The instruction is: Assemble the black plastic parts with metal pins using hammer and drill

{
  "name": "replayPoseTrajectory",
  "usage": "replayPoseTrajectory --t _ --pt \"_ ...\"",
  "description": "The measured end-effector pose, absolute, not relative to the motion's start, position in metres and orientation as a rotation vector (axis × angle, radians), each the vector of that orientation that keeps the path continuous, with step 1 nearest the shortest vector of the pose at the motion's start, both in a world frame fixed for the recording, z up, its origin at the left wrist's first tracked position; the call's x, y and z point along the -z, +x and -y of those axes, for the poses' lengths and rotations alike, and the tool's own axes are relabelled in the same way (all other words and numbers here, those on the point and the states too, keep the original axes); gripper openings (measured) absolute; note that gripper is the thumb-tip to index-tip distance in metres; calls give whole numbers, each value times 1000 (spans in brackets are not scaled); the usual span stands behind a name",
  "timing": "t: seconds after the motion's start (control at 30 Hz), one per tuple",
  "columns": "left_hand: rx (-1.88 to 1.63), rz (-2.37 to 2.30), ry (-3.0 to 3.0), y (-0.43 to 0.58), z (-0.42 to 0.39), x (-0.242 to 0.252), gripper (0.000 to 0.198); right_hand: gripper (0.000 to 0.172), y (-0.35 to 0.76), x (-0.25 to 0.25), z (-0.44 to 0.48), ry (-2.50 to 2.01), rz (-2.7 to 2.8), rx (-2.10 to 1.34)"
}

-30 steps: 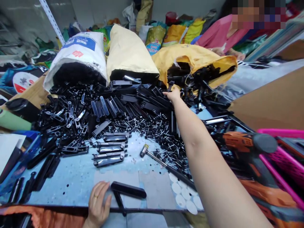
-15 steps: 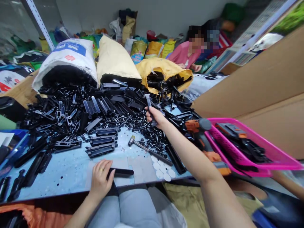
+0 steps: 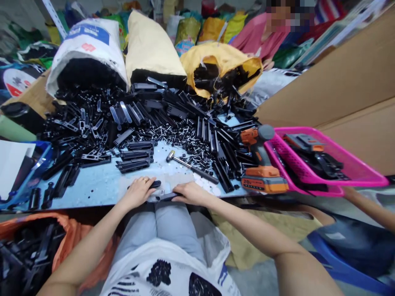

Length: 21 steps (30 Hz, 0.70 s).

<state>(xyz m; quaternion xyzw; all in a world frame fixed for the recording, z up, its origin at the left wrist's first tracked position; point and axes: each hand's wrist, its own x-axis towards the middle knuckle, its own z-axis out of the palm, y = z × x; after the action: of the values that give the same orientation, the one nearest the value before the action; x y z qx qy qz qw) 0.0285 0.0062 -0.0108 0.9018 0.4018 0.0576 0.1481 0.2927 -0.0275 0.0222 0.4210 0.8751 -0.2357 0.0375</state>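
At the table's front edge, my left hand is closed on a smooth black plastic handle piece, whose end sticks out past the fingers. Close beside it, my right hand grips a dark elongated part with a greyish end pointing toward the left hand. The two parts lie near each other; whether they touch I cannot tell. Just beyond the hands rests a small hammer with a metal head and dark handle. Small stacks of black slotted parts sit behind the left hand.
Loose black parts and small metal pins cover the blue table. Three sacks, including a yellow sack, stand behind. To the right are an orange-grey cordless drill and a pink basket. A person in pink is beyond.
My right hand has come back from the pile to the table's front edge with the dark part. The left hand stays on the handle piece. The view has tilted down.
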Motion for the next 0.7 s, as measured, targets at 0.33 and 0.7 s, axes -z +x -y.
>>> replayPoseTrajectory --t 0.33,0.7 --pt "-121 -1132 2564 51 -6 -2 72 45 277 -15 31 1414 -2675 320" --pt "-445 -1100 2591 41 -3 8 47 41 266 -56 20 1259 -2728 95"
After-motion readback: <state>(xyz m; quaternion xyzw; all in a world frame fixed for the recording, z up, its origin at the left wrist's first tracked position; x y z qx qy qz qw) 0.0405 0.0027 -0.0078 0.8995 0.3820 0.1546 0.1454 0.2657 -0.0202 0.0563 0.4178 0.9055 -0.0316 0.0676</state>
